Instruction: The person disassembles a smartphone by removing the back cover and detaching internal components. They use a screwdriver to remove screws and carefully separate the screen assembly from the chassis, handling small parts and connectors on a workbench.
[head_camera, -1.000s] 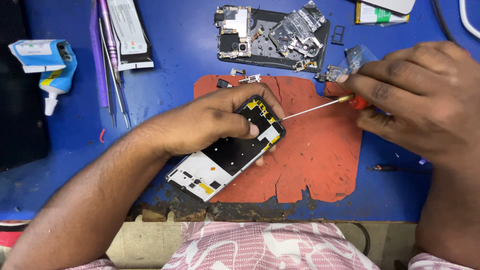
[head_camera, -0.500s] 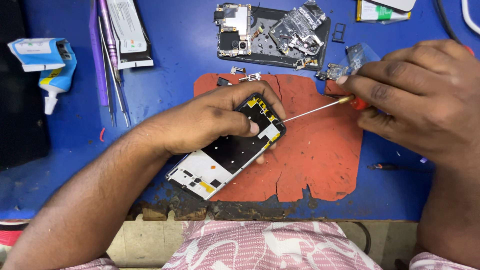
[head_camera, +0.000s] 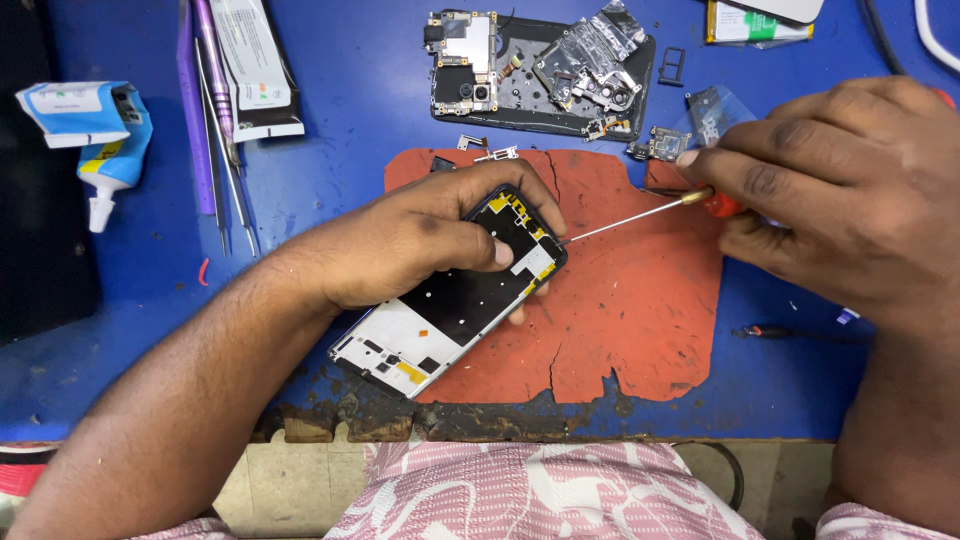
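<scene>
Phone frame (head_camera: 450, 300): an opened handset shell, its dark inner plate up, lies slantwise on the red mat (head_camera: 620, 330), one end toward 7 o'clock, the other toward 1 o'clock.
Change: almost none across the last second; the frame, both hands and the tool hold the same places, and the tip sits at the same upper corner. I judge this a steady, fine bit of work at one spot, not a move between steps.
Left hand (head_camera: 400, 245): closed over the frame's upper half, thumb pressed on the plate, fingers curled round the far edge, pinning it to the mat.
Right hand (head_camera: 840, 190): at 3 o'clock from the frame, fingers pinched tight on the red handle of a thin screwdriver (head_camera: 640, 212).
Screwdriver: its shaft runs toward 8 o'clock, the tip touching the frame's corner beside the yellow strips; whether it sits in a screw head I cannot tell.
At 12 o'clock: a second stripped phone body (head_camera: 540, 70) with loose metal shields and small boards beside it.
At 10 o'clock: tweezers and a purple pry tool (head_camera: 215, 110) next to a flat packet, well apart from the work.
At 9 o'clock: a small glue tube (head_camera: 105, 165) on the blue bench top (head_camera: 330, 150).
At 4 o'clock: another slim tool (head_camera: 790, 331) lying on the bench.
In the way: the left thumb and fingers sit just beside the tip, crowding the corner; tiny loose parts lie near the mat's top edge.
</scene>
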